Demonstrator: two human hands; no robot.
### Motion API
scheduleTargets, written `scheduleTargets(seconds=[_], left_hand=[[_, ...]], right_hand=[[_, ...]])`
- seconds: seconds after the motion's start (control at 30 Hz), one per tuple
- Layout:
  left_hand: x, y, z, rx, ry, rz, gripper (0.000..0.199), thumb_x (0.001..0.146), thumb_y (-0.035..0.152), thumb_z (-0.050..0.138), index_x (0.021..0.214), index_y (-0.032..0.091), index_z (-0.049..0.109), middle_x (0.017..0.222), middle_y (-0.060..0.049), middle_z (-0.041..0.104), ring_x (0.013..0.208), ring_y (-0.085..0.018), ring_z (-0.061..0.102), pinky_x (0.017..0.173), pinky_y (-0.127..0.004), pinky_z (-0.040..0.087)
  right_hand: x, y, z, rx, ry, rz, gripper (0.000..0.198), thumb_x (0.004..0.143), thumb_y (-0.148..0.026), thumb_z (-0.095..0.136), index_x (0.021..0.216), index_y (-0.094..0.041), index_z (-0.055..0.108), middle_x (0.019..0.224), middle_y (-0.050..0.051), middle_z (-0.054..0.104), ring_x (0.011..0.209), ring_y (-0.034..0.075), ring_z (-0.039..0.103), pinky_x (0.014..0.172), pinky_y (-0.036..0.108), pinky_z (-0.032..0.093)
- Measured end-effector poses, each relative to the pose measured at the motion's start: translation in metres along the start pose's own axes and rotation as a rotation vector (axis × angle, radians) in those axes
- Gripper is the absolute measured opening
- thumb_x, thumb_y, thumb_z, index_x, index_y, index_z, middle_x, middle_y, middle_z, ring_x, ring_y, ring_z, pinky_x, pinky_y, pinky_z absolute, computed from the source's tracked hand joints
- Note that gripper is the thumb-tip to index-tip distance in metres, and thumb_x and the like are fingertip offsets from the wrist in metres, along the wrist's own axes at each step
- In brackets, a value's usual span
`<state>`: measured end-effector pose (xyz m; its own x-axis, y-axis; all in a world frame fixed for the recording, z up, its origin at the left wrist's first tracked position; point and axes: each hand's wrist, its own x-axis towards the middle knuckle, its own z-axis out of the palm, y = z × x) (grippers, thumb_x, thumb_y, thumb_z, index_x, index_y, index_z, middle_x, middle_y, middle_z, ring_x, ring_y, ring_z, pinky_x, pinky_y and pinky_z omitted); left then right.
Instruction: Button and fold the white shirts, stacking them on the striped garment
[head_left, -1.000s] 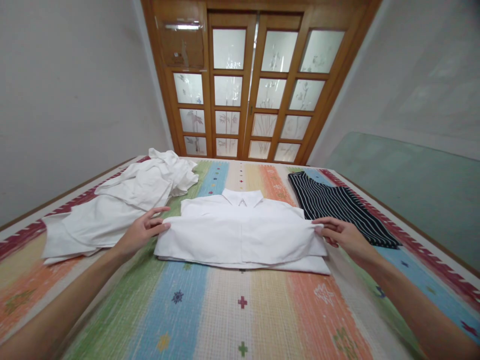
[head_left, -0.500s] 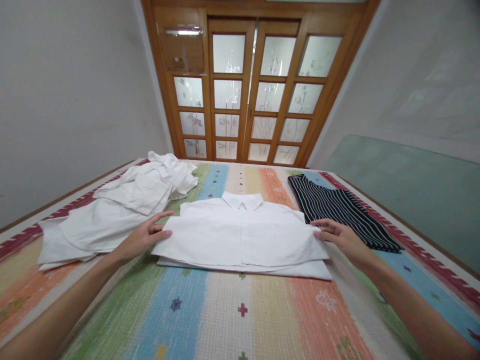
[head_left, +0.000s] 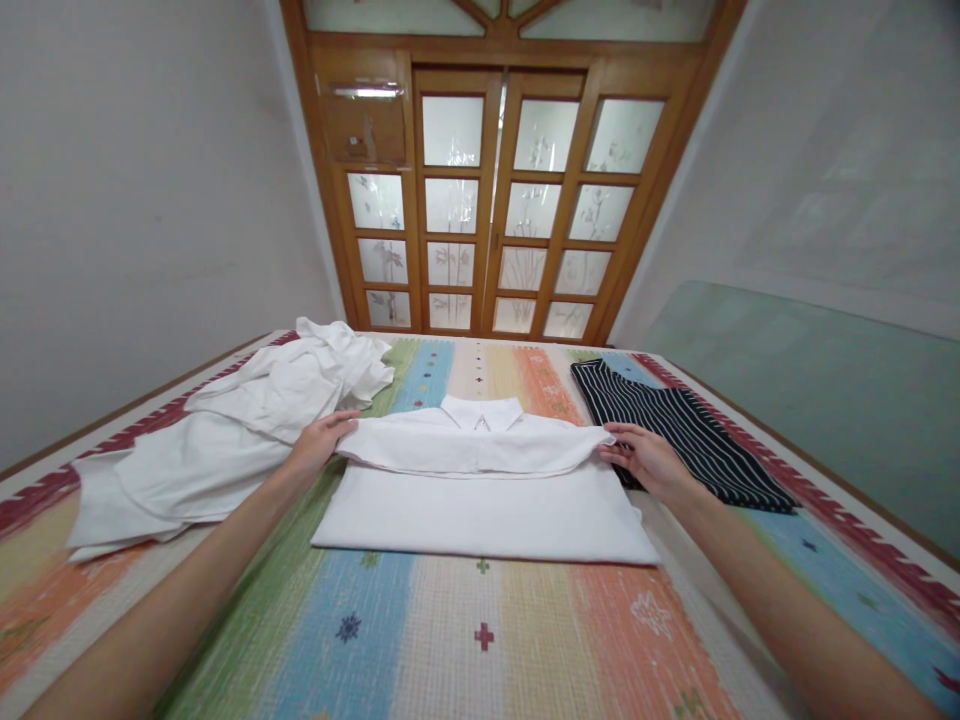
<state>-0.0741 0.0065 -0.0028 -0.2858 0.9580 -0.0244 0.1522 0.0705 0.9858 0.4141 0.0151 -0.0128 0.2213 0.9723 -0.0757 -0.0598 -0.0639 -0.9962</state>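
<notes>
A white collared shirt [head_left: 484, 512] lies partly folded in front of me, its collar on the far side. Its loose upper layer is lifted between both hands, just below the collar, and the lower folded part rests flat on the bedspread. At the left corner of that layer, my left hand [head_left: 324, 440] pinches the cloth with closed fingers. My right hand [head_left: 646, 458] grips the opposite corner between thumb and fingers. Close beyond my right hand is a folded black garment with white stripes [head_left: 679, 425].
A crumpled heap of white clothing [head_left: 247, 430] lies on the left. Under everything spreads a striped, multicoloured bedspread [head_left: 360, 640]. A pale green headboard-like panel [head_left: 810, 370] stands along the right, and wooden doors with glass panes [head_left: 491, 210] close the far end.
Both hands have moved away from me, toward the collar, carrying the shirt's upper layer with them. More of the lower folded part now shows. The camera view has tilted up slightly.
</notes>
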Motion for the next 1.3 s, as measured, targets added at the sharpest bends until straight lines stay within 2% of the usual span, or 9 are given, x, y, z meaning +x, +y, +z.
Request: scheduleTargets(seconds=[0.17, 0.27, 0.37, 0.5, 0.63, 0.77, 0.87, 1.1, 1.3], left_hand=[[-0.001, -0.012, -0.008, 0.002, -0.018, -0.061, 0.046, 0.058, 0.04, 0.069, 0.094, 0.013, 0.064, 0.063, -0.001, 0.063, 0.05, -0.013, 0.054, 0.047, -0.023, 0.039], [-0.015, -0.018, -0.026, 0.159, -0.008, -0.011, 0.045, 0.058, 0.046, 0.067, 0.089, 0.015, 0.064, 0.069, -0.003, 0.067, 0.049, -0.013, 0.053, 0.045, -0.023, 0.037], [-0.039, -0.022, -0.043, 0.363, -0.091, 0.036, 0.043, 0.06, 0.056, 0.066, 0.081, 0.018, 0.068, 0.067, -0.002, 0.067, 0.05, -0.014, 0.052, 0.047, -0.024, 0.039], [-0.067, -0.023, -0.054, 0.517, -0.215, 0.055, 0.044, 0.063, 0.063, 0.065, 0.072, 0.021, 0.072, 0.068, -0.002, 0.07, 0.059, -0.019, 0.058, 0.055, -0.026, 0.042], [-0.078, -0.024, -0.053, 0.528, -0.225, 0.082, 0.041, 0.06, 0.061, 0.069, 0.071, 0.022, 0.073, 0.072, -0.003, 0.071, 0.069, -0.023, 0.062, 0.064, -0.028, 0.044], [-0.078, -0.021, -0.048, 0.55, -0.204, 0.029, 0.046, 0.058, 0.065, 0.067, 0.071, 0.021, 0.074, 0.057, -0.002, 0.065, 0.056, -0.021, 0.056, 0.054, -0.027, 0.038], [-0.078, -0.017, -0.045, 0.57, -0.212, -0.038, 0.052, 0.057, 0.069, 0.065, 0.07, 0.019, 0.073, 0.045, 0.001, 0.055, 0.046, -0.017, 0.047, 0.048, -0.025, 0.03], [-0.079, -0.013, -0.04, 0.547, -0.304, -0.172, 0.06, 0.05, 0.077, 0.063, 0.057, 0.018, 0.058, 0.038, 0.005, 0.041, 0.04, -0.01, 0.032, 0.044, -0.023, 0.019], [-0.076, -0.017, -0.044, 0.352, -0.349, -0.284, 0.065, 0.049, 0.075, 0.068, 0.078, 0.017, 0.06, 0.039, 0.012, 0.031, 0.037, -0.007, 0.02, 0.041, -0.021, 0.012]], right_hand=[[-0.009, -0.001, 0.001, -0.123, -0.031, 0.011, 0.02, 0.07, -0.026, 0.069, 0.088, -0.021, 0.06, 0.091, 0.008, 0.068, 0.06, 0.02, 0.069, 0.054, 0.035, 0.06], [-0.024, 0.001, -0.01, -0.312, -0.023, -0.005, 0.024, 0.07, -0.031, 0.069, 0.09, -0.021, 0.059, 0.078, 0.004, 0.065, 0.051, 0.016, 0.064, 0.04, 0.026, 0.05], [-0.045, 0.005, -0.025, -0.533, -0.056, -0.038, 0.027, 0.069, -0.037, 0.067, 0.09, -0.021, 0.059, 0.065, -0.001, 0.061, 0.038, 0.012, 0.054, 0.031, 0.023, 0.039], [-0.073, 0.012, -0.039, -0.722, -0.11, -0.038, 0.034, 0.067, -0.048, 0.065, 0.09, -0.022, 0.06, 0.07, -0.001, 0.061, 0.035, 0.011, 0.05, 0.027, 0.023, 0.032], [-0.09, 0.015, -0.04, -0.736, -0.165, 0.011, 0.039, 0.066, -0.054, 0.065, 0.088, -0.022, 0.06, 0.073, -0.001, 0.059, 0.036, 0.009, 0.05, 0.03, 0.022, 0.03], [-0.096, 0.015, -0.039, -0.716, -0.171, 0.081, 0.045, 0.064, -0.056, 0.067, 0.092, -0.022, 0.06, 0.074, -0.001, 0.061, 0.036, 0.008, 0.046, 0.032, 0.022, 0.026], [-0.098, 0.016, -0.039, -0.712, -0.174, 0.11, 0.049, 0.062, -0.058, 0.068, 0.093, -0.021, 0.06, 0.063, -0.003, 0.056, 0.038, 0.008, 0.041, 0.035, 0.022, 0.025], [-0.099, 0.021, -0.037, -0.713, -0.223, 0.113, 0.052, 0.057, -0.067, 0.069, 0.072, -0.019, 0.054, 0.059, -0.002, 0.053, 0.05, 0.01, 0.042, 0.044, 0.022, 0.026], [-0.103, 0.019, -0.041, -0.64, -0.272, 0.146, 0.056, 0.061, -0.072, 0.068, 0.076, -0.02, 0.053, 0.053, -0.008, 0.042, 0.043, 0.006, 0.024, 0.043, 0.022, 0.015]])
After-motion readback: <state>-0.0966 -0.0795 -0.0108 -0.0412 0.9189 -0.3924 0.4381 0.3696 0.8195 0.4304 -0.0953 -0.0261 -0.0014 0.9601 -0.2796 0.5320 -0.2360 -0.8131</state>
